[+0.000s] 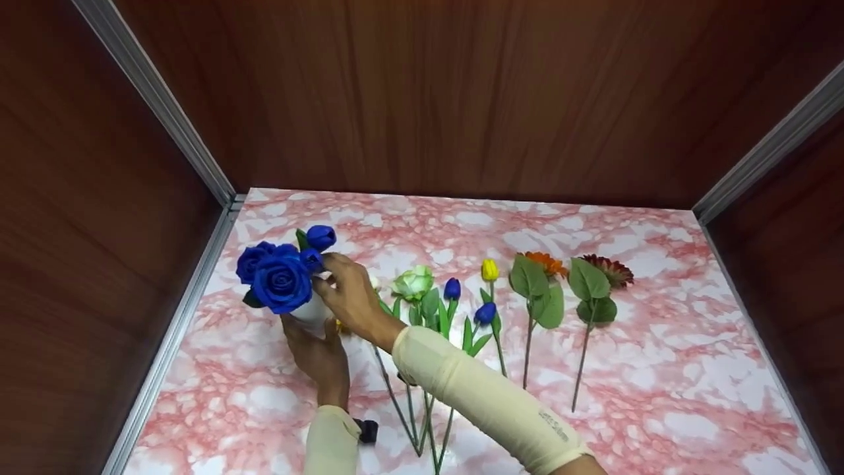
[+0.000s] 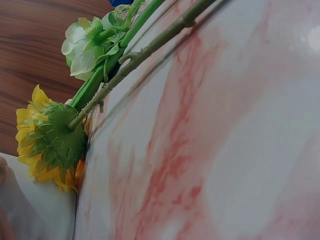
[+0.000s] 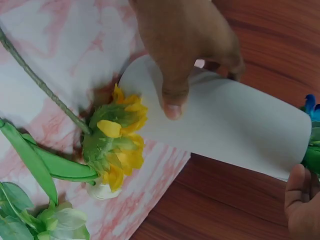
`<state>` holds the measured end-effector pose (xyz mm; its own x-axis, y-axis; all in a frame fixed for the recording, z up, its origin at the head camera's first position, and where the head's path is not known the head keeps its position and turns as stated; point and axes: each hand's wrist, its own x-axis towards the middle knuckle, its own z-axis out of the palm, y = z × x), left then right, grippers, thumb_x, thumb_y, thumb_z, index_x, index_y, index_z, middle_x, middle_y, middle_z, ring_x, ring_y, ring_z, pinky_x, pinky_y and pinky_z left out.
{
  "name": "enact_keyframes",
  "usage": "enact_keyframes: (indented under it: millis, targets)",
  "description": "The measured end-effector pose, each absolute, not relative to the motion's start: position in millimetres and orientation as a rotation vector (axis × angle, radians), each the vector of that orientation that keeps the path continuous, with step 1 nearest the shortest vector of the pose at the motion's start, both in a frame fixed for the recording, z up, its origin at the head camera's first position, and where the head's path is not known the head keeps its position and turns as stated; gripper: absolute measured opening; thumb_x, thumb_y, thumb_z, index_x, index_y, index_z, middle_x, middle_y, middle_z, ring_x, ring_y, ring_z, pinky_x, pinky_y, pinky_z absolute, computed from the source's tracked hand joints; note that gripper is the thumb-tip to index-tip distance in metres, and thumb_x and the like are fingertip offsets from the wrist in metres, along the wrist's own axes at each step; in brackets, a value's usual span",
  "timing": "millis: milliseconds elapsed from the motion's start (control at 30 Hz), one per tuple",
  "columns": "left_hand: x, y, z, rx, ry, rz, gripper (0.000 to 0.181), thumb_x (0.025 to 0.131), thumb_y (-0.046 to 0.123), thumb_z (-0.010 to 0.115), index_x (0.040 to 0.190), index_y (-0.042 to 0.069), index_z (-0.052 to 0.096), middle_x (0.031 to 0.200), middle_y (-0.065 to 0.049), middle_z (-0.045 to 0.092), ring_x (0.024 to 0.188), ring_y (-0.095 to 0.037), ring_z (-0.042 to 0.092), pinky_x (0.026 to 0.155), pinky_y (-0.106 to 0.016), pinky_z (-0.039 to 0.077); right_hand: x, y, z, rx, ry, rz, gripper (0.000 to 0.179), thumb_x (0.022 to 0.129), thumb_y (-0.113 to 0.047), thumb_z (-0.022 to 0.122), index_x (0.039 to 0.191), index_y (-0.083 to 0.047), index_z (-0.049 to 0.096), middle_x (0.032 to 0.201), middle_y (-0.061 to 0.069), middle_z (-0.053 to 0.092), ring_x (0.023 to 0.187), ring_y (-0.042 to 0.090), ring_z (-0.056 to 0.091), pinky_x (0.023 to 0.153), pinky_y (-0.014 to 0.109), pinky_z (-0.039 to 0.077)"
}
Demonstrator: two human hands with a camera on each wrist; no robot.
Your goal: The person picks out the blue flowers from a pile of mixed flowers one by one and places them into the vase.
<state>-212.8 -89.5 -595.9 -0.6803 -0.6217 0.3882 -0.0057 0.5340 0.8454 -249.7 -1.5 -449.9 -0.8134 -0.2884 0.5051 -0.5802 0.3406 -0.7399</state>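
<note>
A white vase [image 3: 230,120] stands at the left of the table, with blue roses [image 1: 282,282] and blue tulips [image 1: 321,237] at its mouth. My left hand [image 1: 320,359] grips the vase's side, its thumb along the wall in the right wrist view. At the rim, the fingers of my right hand [image 1: 356,297] are curled at the lower blue tulip [image 1: 311,259] and appear to pinch it; their exact contact is partly hidden. A yellow sunflower [image 3: 117,140] lies close beside the vase. The stems inside the vase cannot be seen.
Right of the vase lie a pale green flower [image 1: 413,284], loose blue tulips [image 1: 485,313], a yellow tulip [image 1: 489,269], an orange flower [image 1: 546,264] and a dark red flower [image 1: 610,270]. Brown wooden panels [image 1: 422,99] enclose the marbled table [image 1: 659,396].
</note>
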Motion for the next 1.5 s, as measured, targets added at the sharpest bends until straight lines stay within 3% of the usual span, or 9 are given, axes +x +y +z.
enact_keyframes:
  millis: [267, 633, 767, 900, 1033, 1200, 1300, 1500]
  targets:
    - [-217, -88, -596, 0.484, -2.041, -1.201, 0.086, 0.083, 0.018, 0.077, 0.152, 0.014, 0.027, 0.140, -0.018, 0.046, 0.124, -0.034, 0.047, 0.101, -0.051, 0.037, -235, 48, -455, 0.666, -2.296, 1.663, 0.022, 0.091, -0.006, 0.064, 0.112, 0.000, 0.066, 0.107, 0.011, 0.068, 0.092, 0.018, 0.066, 0.079, 0.026, 0.052]
    - [-212, -88, -594, 0.516, -2.104, -1.243, 0.085, 0.084, 0.016, 0.074, 0.153, 0.019, 0.024, 0.145, -0.012, 0.043, 0.129, -0.030, 0.044, 0.104, -0.047, 0.034, -218, 122, -473, 0.516, -2.269, 1.539, 0.023, 0.089, -0.012, 0.069, 0.110, -0.003, 0.068, 0.104, 0.007, 0.068, 0.092, 0.024, 0.065, 0.075, 0.034, 0.054]
    - [-201, -87, -596, 0.532, -2.192, -1.195, 0.083, 0.087, 0.018, 0.071, 0.153, 0.013, 0.022, 0.149, -0.012, 0.038, 0.132, -0.030, 0.041, 0.105, -0.047, 0.034, -211, 143, -483, 0.425, -2.274, 1.489, 0.022, 0.087, -0.012, 0.070, 0.109, -0.005, 0.069, 0.102, 0.009, 0.068, 0.090, 0.023, 0.065, 0.075, 0.038, 0.053]
    - [-189, -82, -596, 0.588, -2.267, -1.108, 0.084, 0.087, 0.024, 0.073, 0.150, -0.001, 0.024, 0.149, -0.020, 0.036, 0.133, -0.035, 0.038, 0.105, -0.048, 0.033, -204, 162, -494, 0.326, -2.278, 1.482, 0.023, 0.087, -0.008, 0.071, 0.109, -0.002, 0.068, 0.101, 0.011, 0.069, 0.091, 0.025, 0.065, 0.076, 0.040, 0.053]
    - [-182, -72, -592, 0.585, -2.276, -1.034, 0.087, 0.084, 0.028, 0.076, 0.147, -0.007, 0.028, 0.147, -0.026, 0.035, 0.134, -0.039, 0.035, 0.107, -0.049, 0.031, -197, 181, -504, 0.198, -2.300, 1.445, 0.024, 0.087, -0.011, 0.071, 0.109, -0.003, 0.069, 0.103, 0.011, 0.070, 0.091, 0.023, 0.066, 0.075, 0.039, 0.054]
    - [-174, -53, -582, 0.516, -2.266, -1.016, 0.090, 0.079, 0.027, 0.080, 0.145, -0.007, 0.030, 0.147, -0.029, 0.032, 0.135, -0.042, 0.031, 0.104, -0.057, 0.031, -189, 202, -511, 0.080, -2.300, 1.413, 0.026, 0.086, -0.010, 0.072, 0.112, -0.004, 0.069, 0.109, 0.008, 0.069, 0.096, 0.021, 0.065, 0.079, 0.038, 0.053]
    - [-169, -41, -576, 0.463, -2.298, -1.026, 0.090, 0.078, 0.027, 0.081, 0.146, -0.003, 0.031, 0.149, -0.026, 0.029, 0.137, -0.042, 0.028, 0.101, -0.061, 0.031, -186, 212, -516, 0.082, -2.284, 1.393, 0.028, 0.086, -0.006, 0.072, 0.113, -0.001, 0.068, 0.115, 0.010, 0.067, 0.108, 0.023, 0.061, 0.086, 0.041, 0.049]
    - [-161, -19, -572, 0.304, -2.394, -1.065, 0.088, 0.080, 0.030, 0.078, 0.148, -0.002, 0.030, 0.152, -0.026, 0.025, 0.138, -0.045, 0.022, 0.105, -0.063, 0.024, -178, 226, -524, 0.035, -2.275, 1.367, 0.031, 0.085, -0.006, 0.072, 0.115, 0.001, 0.067, 0.124, 0.016, 0.062, 0.117, 0.029, 0.055, 0.088, 0.050, 0.046]
